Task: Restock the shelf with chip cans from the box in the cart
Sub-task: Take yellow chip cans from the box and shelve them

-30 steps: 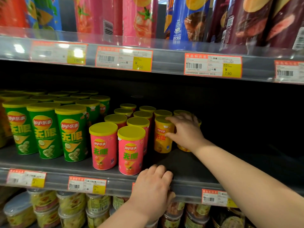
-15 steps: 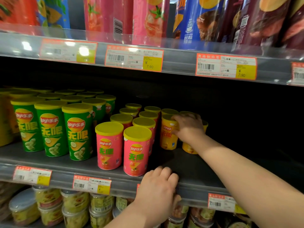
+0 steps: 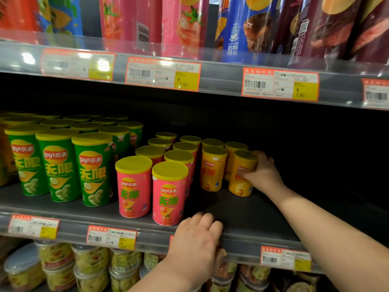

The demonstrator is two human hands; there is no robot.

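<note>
In the head view, the right hand (image 3: pixel 263 173) grips a yellow chip can (image 3: pixel 241 187) standing upright right of centre on the middle shelf (image 3: pixel 252 218), just beside another yellow one. The left hand (image 3: pixel 195 245) at lower centre curls over the shelf's front edge, near the pink cans (image 3: pixel 169 194).

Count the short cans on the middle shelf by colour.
Pink cans: 8
Yellow cans: 4, one gripped by the right hand, one showing only its lid
Total: 12
</note>
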